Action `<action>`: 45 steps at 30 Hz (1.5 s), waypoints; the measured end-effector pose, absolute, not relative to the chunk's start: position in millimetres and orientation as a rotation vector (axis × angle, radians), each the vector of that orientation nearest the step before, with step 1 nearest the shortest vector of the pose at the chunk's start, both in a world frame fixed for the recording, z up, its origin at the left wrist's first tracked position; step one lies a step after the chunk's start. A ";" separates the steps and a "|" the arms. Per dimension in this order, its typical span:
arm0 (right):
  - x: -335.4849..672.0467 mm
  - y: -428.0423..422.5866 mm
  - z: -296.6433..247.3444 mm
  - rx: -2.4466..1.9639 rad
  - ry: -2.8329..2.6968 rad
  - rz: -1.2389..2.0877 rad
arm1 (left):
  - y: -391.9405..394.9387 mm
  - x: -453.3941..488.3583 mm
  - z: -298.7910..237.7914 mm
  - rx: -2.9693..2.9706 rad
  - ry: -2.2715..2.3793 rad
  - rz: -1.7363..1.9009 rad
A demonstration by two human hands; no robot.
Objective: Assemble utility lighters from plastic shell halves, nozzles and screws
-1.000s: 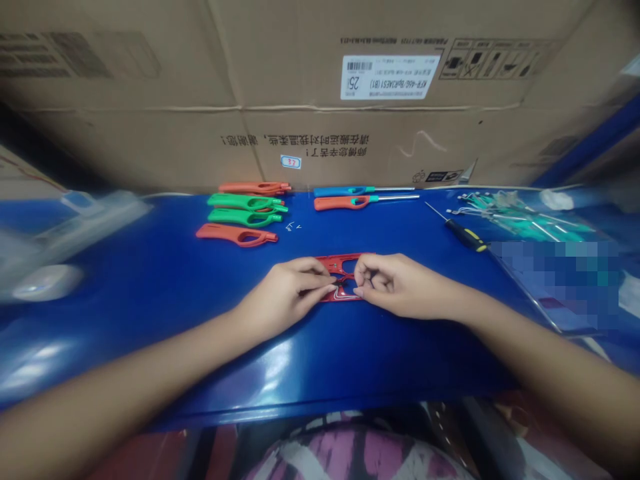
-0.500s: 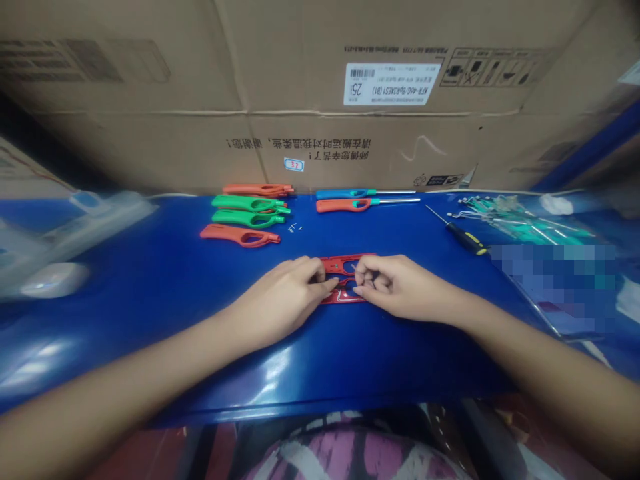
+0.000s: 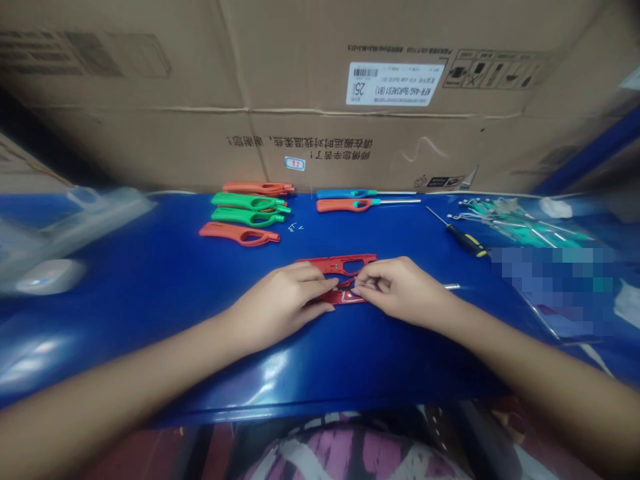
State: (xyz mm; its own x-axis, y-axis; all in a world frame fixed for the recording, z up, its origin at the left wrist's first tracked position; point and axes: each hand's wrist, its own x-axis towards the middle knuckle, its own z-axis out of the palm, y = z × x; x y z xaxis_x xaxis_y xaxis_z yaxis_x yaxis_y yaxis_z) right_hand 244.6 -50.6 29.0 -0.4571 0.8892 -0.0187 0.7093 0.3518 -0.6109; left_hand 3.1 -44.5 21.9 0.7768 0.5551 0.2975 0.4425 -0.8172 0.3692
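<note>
Two red plastic lighter shell halves (image 3: 340,265) lie side by side on the blue table (image 3: 150,293) in front of me. My left hand (image 3: 285,300) rests on their left end, fingers pinched together on the nearer shell. My right hand (image 3: 395,288) is curled over the right end, fingertips pinching a small part I cannot make out at the shell's middle. A thin metal tube tip (image 3: 451,287) pokes out from behind my right hand.
Orange and green lighter shells (image 3: 245,210) lie in a row behind, with a blue and an orange assembled lighter (image 3: 360,199) to their right. A yellow-handled screwdriver (image 3: 463,235) and a pile of metal-tube parts (image 3: 520,220) sit at right. A large cardboard box (image 3: 320,93) walls the back.
The red shells now show more to the left of my hands. My fingertips have closed in over the nearer shell's middle, and a metal tip shows behind my right hand.
</note>
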 end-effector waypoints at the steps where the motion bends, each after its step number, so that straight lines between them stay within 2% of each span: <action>1: 244.1 -51.0 28.2 -1.419 -2.279 0.819 | -44.2 3.1 21.0 2.680 0.767 0.594; 10: 243.1 -50.8 27.0 -1.445 -2.098 1.096 | -46.0 3.8 25.3 2.660 0.798 0.489; 20: 262.8 -46.8 41.7 -1.316 -2.302 1.107 | -51.3 7.2 28.5 2.650 0.750 0.408; 36: 263.3 -45.5 43.6 -1.218 -2.467 0.960 | -51.1 3.5 28.4 2.880 0.696 0.412; 45: 253.7 -48.0 34.1 -1.195 -2.492 0.718 | -58.8 1.5 25.5 3.215 0.592 0.317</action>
